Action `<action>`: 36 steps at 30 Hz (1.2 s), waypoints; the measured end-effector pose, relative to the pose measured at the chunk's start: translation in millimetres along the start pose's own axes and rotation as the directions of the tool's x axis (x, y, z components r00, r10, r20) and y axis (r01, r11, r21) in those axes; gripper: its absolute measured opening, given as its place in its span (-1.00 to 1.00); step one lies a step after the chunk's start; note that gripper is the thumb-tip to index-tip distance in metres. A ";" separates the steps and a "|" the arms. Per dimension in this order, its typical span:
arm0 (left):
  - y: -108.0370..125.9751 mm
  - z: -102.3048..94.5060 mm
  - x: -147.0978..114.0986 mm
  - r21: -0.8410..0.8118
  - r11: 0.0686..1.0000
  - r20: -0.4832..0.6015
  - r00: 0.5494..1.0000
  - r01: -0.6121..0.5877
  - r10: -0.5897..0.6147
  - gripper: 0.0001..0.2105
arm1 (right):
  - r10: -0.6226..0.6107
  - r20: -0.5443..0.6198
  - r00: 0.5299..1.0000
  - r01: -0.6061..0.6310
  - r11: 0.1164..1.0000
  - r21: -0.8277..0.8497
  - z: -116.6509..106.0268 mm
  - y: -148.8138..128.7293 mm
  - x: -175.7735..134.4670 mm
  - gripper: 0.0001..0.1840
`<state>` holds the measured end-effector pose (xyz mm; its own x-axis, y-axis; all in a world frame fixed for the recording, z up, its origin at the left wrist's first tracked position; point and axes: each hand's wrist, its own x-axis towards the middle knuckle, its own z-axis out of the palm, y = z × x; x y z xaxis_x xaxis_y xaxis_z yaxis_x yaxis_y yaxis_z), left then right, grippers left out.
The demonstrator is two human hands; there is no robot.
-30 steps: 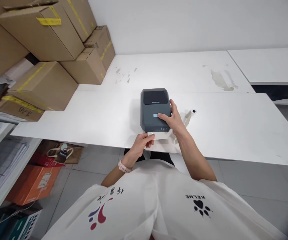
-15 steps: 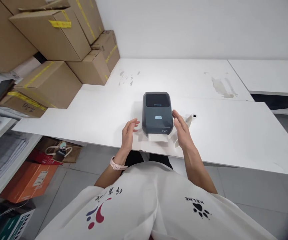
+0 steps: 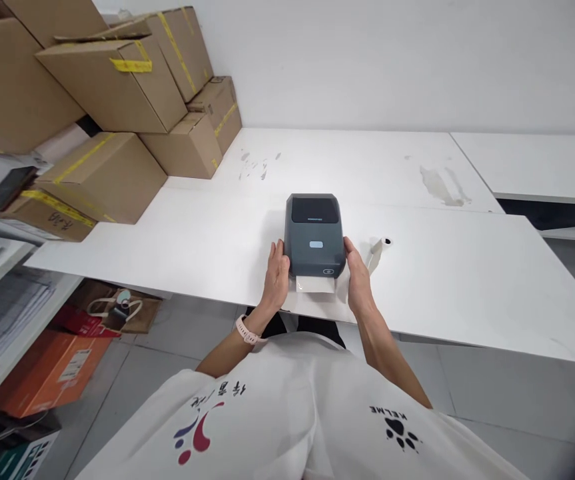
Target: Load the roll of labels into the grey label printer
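Observation:
A dark grey label printer [image 3: 313, 260] stands on the white table near its front edge, with a black window on top and a pale button in the middle. A white label [image 3: 316, 285] sticks out of its front slot. My left hand [image 3: 276, 277] presses against the printer's left side, its lower fingers partly hidden behind the casing. On the opposite side, my right hand [image 3: 358, 277] grips the casing with its fingers along the edge. Just right of that hand lies a small roll of white paper [image 3: 381, 247] with a loose strip.
Taped cardboard boxes [image 3: 102, 177] are stacked at the left end of the white table [image 3: 447, 267]. A white wall [image 3: 392, 60] rises behind it. At the lower left are a shelf [image 3: 62, 293] and an orange box [image 3: 52, 370] on the floor.
My left hand has moved right, from beside the printer onto its left side. My right hand has closed in against the right side. The view has tilted slightly upward.

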<state>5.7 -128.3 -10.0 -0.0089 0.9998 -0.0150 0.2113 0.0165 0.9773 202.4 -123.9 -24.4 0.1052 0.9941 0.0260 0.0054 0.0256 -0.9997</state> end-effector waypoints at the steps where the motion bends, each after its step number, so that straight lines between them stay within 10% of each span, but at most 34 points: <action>1: 1.6 -1.2 0.5 0.006 1.000 -0.002 1.000 -0.020 0.020 -0.34 | -0.001 -0.019 1.000 0.002 1.000 0.018 -0.3 -1.7 1.3 -0.26; 10: 39.0 -17.2 83.7 -0.065 0.963 -0.108 0.961 -0.261 0.253 -0.49 | -0.368 0.056 0.928 0.371 0.902 -0.220 3.5 -74.2 78.5 -0.14; 17: 23.9 -15.8 113.8 0.380 0.924 -0.041 0.999 0.030 -0.015 -0.30 | -0.538 0.168 0.826 0.534 0.648 -0.543 6.6 -101.4 191.3 0.02; 22: 22.9 -14.9 113.0 0.502 0.860 0.029 0.992 0.094 -0.125 -0.43 | -0.620 0.166 0.767 0.542 0.486 -0.686 15.1 -116.8 169.7 -0.17; 26: 23.7 -13.0 117.8 0.542 0.839 0.044 0.995 0.053 -0.091 -0.55 | -0.351 0.462 0.815 0.580 0.479 -0.659 27.7 -113.8 143.1 -0.50; 31: 23.1 -10.1 117.7 0.585 0.810 0.040 0.996 0.040 -0.078 -0.62 | 0.231 0.568 0.790 0.512 0.263 -0.818 46.2 -84.8 154.8 -0.21; 36: 20.5 -10.7 116.1 0.532 0.845 0.018 0.997 0.052 -0.073 -0.56 | 0.263 0.627 0.733 0.564 0.280 -0.777 47.2 -80.6 163.1 -0.18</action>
<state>-1.5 -11.9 10.6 -0.0064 0.9959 -0.0902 0.6983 0.0690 0.7124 172.2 41.1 60.3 -0.5451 0.8015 -0.2459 0.8334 0.4862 -0.2628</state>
